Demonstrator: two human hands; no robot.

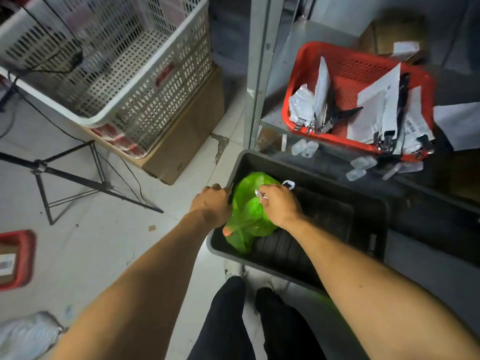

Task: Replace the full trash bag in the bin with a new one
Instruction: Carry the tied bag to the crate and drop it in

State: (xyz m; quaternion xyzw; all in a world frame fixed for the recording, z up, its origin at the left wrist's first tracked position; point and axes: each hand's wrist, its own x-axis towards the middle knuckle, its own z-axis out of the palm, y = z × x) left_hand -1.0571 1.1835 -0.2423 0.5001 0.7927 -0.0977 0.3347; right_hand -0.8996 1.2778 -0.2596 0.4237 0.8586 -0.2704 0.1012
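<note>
From the head camera I look down on a dark bin (pixel 298 162) in the middle right of the frame, and a bright green bag (pixel 248 216) sits in its left end. My left hand (pixel 213 203) lies at the bin's left rim, fingers curled over the bag's edge, the thumb pressed into the green plastic lower down. My right hand (pixel 279 202) rests on top of the bag with its fingers bent, pinching a small white scrap (pixel 259 194) against the plastic.

At the upper right a red basket (pixel 363 61) holds papers and clips on a metal shelf. At the upper left a white basket (pixel 111 55) stands on a cardboard box (pixel 181 141). A black tripod (pixel 72 175) spreads across the tiled floor at the left. My dark trousers show at the bottom centre.
</note>
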